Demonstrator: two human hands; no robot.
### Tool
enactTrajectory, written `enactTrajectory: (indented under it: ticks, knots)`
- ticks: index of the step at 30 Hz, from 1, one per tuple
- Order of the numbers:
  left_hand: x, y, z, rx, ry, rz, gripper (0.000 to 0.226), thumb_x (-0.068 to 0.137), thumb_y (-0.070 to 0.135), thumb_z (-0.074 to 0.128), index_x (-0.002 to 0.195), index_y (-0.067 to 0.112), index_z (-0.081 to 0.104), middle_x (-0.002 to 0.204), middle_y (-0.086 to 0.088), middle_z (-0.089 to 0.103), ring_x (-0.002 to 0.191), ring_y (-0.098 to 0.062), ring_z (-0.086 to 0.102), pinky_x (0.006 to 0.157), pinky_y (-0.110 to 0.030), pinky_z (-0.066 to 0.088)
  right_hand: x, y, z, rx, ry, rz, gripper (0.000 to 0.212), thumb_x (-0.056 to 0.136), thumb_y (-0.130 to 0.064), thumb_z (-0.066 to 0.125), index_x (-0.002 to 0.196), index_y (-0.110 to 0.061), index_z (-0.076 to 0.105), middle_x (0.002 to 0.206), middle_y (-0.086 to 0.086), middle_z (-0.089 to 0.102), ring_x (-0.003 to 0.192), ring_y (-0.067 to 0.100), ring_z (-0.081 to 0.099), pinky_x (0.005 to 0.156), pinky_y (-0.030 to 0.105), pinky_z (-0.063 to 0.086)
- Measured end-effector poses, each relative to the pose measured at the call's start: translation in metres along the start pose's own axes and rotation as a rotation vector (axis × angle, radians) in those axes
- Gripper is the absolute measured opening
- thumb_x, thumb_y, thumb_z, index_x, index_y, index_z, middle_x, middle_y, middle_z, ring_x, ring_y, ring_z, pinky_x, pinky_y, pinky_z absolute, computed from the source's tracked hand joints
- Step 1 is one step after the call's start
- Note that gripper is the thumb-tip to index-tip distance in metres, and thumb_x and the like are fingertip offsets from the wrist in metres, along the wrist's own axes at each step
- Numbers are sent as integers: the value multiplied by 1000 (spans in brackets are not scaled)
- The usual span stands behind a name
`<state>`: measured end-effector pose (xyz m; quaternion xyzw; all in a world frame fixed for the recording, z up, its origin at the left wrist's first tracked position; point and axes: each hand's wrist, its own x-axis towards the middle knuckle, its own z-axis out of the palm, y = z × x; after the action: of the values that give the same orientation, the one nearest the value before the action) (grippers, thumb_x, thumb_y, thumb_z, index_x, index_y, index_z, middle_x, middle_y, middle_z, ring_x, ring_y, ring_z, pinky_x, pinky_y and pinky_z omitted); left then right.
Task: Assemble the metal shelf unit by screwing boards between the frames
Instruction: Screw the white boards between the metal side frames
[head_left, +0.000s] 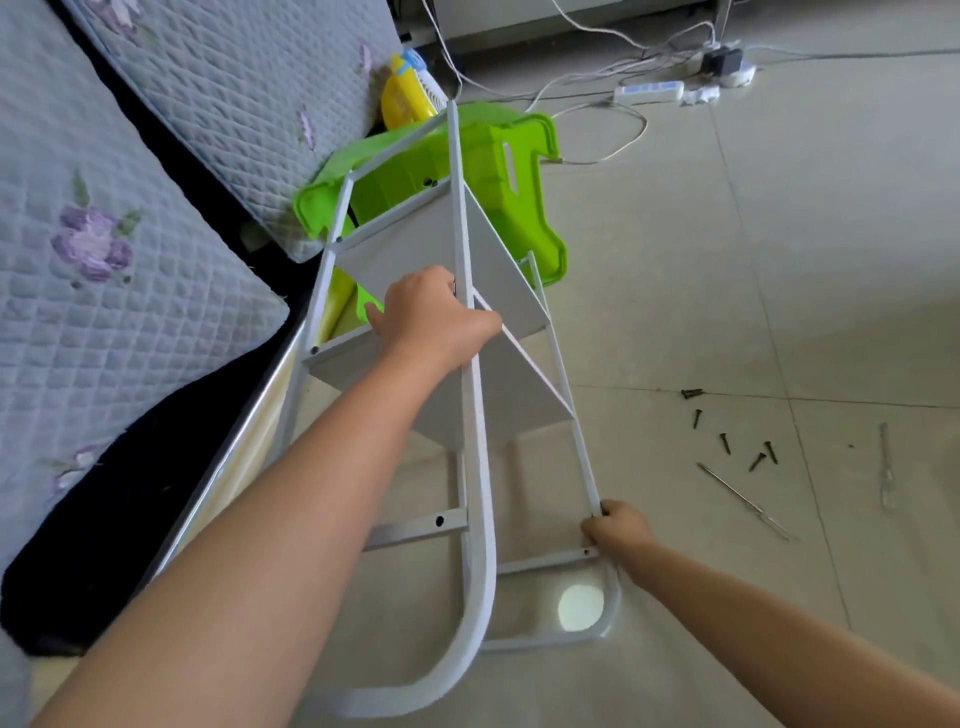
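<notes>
The white metal shelf unit (478, 467) lies tilted over the tiled floor, with two white frames joined by two grey-white boards (415, 244). My left hand (434, 317) grips the upper frame's tube beside the nearer board (498, 395). My right hand (615, 527) grips the lower frame's tube near a bare crossbar (545, 561). Another bare crossbar (415, 530) with a screw hole sits below my left forearm. Several black screws (727, 441) lie loose on the floor to the right.
A screwdriver shaft (743, 499) and a clear handle (885, 467) lie near the screws. A green plastic stool (514, 182) lies behind the shelf. Quilted cushions (104, 234) fill the left. A power strip (649, 92) and cables run along the back.
</notes>
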<state>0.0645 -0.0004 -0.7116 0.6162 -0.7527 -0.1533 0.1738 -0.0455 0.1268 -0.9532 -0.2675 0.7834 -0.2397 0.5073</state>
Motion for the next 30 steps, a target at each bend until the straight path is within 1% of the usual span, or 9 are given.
enactTrajectory:
  ticks: [4,8,11,14,20,22,24,26,30]
  knots:
    - [-13,-10,-11,-151,-2,18,29,48,28,51,52,14,26,51,1,27,55,-27,29,69,-36,37,-13,-5,-29,173,4,31,22,86,-12,55,66,-6,51,56,8,51,46,18,46,36,15,38]
    - [-25,-20,-15,-274,-15,17,22,46,27,48,59,11,41,50,1,33,49,-19,32,48,-24,29,-18,-12,-55,224,-6,-25,16,90,-22,56,83,-9,51,64,12,57,43,22,47,37,21,42]
    - [-36,-25,-16,-373,-17,9,21,47,24,49,61,10,40,52,0,30,48,-16,28,37,-18,22,-21,-21,-69,273,39,11,16,89,-14,57,89,0,52,64,16,57,46,24,49,41,24,47]
    - [-46,-30,-17,-474,-36,-26,25,49,21,48,69,6,49,59,-5,33,53,-17,31,40,-18,26,-24,-30,-81,268,106,47,23,88,-18,59,86,3,50,61,17,54,48,24,48,46,28,44]
    - [-60,-54,-16,-550,-48,-138,35,55,17,52,80,-6,57,71,-9,42,64,-18,39,59,-26,32,-32,-45,-97,-185,155,-147,37,87,-34,58,108,-7,42,72,14,61,44,24,51,44,29,47]
    - [-61,-66,-14,-521,-68,-224,9,68,5,54,71,-1,49,65,-7,40,57,-19,37,55,-24,31,-33,-52,-100,-272,265,-217,35,87,-29,57,109,-4,46,75,14,63,52,26,56,53,34,52]
    - [-59,-84,-9,-450,-53,-311,19,76,-4,50,64,8,42,61,-2,38,53,-17,35,49,-23,27,-32,-62,-100,-331,318,-275,40,85,-25,58,116,-3,47,90,17,64,69,31,63,67,39,55]
    - [-59,-104,-3,-380,-39,-355,12,78,-3,50,72,7,51,64,-3,45,58,-20,43,48,-23,30,-32,-76,-98,-246,283,-305,50,86,-21,60,129,-7,38,97,16,60,63,30,61,60,36,53]
    - [-57,-139,10,-237,-69,-469,12,77,3,55,89,0,55,84,-13,54,78,-30,53,61,-26,38,-29,-96,-88,-289,168,-377,50,91,-19,50,137,-22,32,79,9,55,45,19,50,41,25,42]
